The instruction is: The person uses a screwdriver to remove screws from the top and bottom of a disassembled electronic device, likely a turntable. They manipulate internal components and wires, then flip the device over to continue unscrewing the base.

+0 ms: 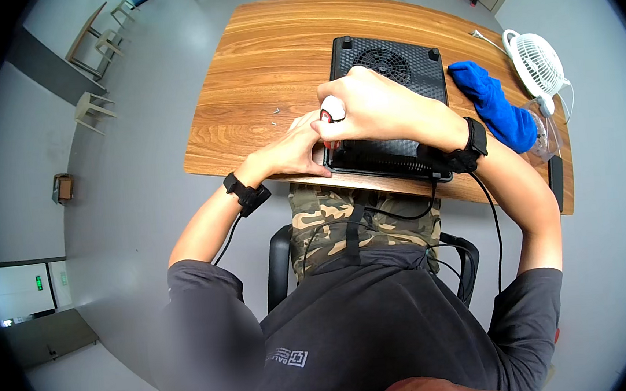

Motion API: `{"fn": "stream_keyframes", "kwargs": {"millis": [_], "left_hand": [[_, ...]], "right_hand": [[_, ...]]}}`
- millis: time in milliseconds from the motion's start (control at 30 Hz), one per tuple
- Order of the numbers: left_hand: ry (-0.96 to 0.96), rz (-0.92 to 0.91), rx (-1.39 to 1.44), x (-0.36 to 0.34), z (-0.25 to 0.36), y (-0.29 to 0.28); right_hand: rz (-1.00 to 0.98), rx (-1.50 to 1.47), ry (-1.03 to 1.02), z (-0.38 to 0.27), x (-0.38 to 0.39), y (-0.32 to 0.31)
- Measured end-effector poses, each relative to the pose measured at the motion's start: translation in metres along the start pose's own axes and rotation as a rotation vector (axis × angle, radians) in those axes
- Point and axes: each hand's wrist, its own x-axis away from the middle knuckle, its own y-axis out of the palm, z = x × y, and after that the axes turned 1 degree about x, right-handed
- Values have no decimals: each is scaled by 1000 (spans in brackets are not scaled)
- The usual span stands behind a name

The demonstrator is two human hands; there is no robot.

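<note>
A flat black appliance point(425, 76), which looks like an induction cooker, lies bottom up near the table's front edge, its round fan vent and corner feet showing. My right hand point(372, 106) is wrapped round a screwdriver point(333, 108) with a white and red handle, held upright over the appliance's left side. The screwdriver's tip is hidden. Against the appliance's near left corner rests my left hand point(296, 149), thumb apart from its stretched fingers; some fingertips are covered by my right hand. Small metal screws point(275, 111) lie on the table to the left.
The wooden table point(244, 68) has a blue cloth point(493, 100) right of the appliance. Beyond it stands a white fan point(538, 64) with a cord. A clear plastic container point(545, 133) and a dark flat object point(557, 182) sit by the right edge. Cables hang from both wristbands.
</note>
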Motion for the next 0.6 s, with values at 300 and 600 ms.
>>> {"fn": "stream_keyframes", "kwargs": {"millis": [300,600], "left_hand": [[-55,-2,86,2,-2,1],[-172,-59,125,4,4,-2]], "right_hand": [[-30,63,-44,-6,-7,6],[-72,98,-55,-12,-10,13]]}}
